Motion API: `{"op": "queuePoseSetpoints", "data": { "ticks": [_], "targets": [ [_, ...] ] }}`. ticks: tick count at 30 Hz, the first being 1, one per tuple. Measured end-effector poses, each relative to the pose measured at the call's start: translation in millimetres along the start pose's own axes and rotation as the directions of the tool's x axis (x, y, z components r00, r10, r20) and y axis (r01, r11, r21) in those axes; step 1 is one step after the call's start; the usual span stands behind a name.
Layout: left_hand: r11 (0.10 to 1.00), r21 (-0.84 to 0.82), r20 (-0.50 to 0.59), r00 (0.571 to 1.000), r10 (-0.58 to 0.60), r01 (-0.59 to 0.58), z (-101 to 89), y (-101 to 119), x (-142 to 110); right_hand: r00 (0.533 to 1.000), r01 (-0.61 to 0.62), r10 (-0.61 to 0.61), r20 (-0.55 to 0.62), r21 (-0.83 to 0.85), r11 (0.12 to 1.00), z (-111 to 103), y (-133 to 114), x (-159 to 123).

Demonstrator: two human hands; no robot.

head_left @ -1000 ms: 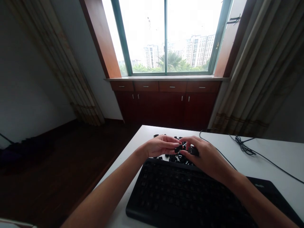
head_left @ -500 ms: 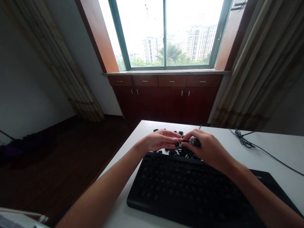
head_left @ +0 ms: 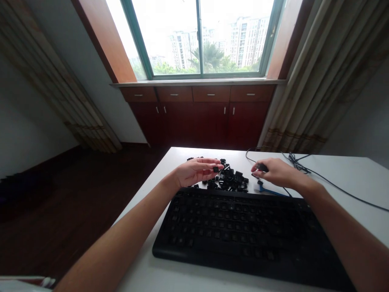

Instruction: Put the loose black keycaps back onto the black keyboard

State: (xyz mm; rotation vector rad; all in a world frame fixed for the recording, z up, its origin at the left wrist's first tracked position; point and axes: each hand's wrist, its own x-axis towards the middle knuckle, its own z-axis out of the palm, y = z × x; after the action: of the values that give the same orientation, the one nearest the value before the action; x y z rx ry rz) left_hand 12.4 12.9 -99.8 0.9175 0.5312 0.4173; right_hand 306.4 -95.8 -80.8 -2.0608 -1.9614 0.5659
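Black keycaps (head_left: pixel 229 180), black keyboard (head_left: pixel 234 231), blue tool (head_left: pixel 270 190), white desk (head_left: pixel 349 180), beige banded curtain (head_left: pixel 304 93)

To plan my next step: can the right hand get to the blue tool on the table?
Probably yes: the right hand is just above the blue plastic tool, and nothing seems between them, though it holds a small dark piece.

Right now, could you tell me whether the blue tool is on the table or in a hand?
On the white table: the blue tool lies below the right hand, ungripped.

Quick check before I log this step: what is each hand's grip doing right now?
Left hand: closed, pinching a black keycap at the fingertips.
Right hand: closed, holding a small dark piece; cannot tell exactly what it is.
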Motion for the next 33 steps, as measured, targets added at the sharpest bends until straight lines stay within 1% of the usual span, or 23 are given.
{"op": "queuePoseSetpoints", "data": {
  "ticks": [7,12,24,28,33],
  "targets": [
    [1.0,0.006,-0.019,1.0,-0.01,0.011,1.2,-1,2,1.0,-0.004,0.002,-0.021,-0.061,0.998,10,-4,4],
    [1.0,0.022,-0.006,1.0,-0.007,0.007,2.3,-1,1,1.0,-0.003,0.001,-0.016,-0.102,0.995,14,-6,5],
    [0.997,0.074,0.008,1.0,-0.009,0.008,13.3,-3,3,0.998,0.024,-0.032,-0.059,-0.138,0.99,14,-10,4],
    [0.992,0.121,0.019,1.0,-0.021,0.019,17.4,-4,2,0.996,0.031,-0.042,-0.076,-0.139,0.99,14,-11,3],
    [0.978,0.208,0.071,0.997,-0.026,0.011,26.3,-6,0,0.996,0.034,-0.046,-0.078,-0.149,0.988,15,-12,4]
  ]
}}
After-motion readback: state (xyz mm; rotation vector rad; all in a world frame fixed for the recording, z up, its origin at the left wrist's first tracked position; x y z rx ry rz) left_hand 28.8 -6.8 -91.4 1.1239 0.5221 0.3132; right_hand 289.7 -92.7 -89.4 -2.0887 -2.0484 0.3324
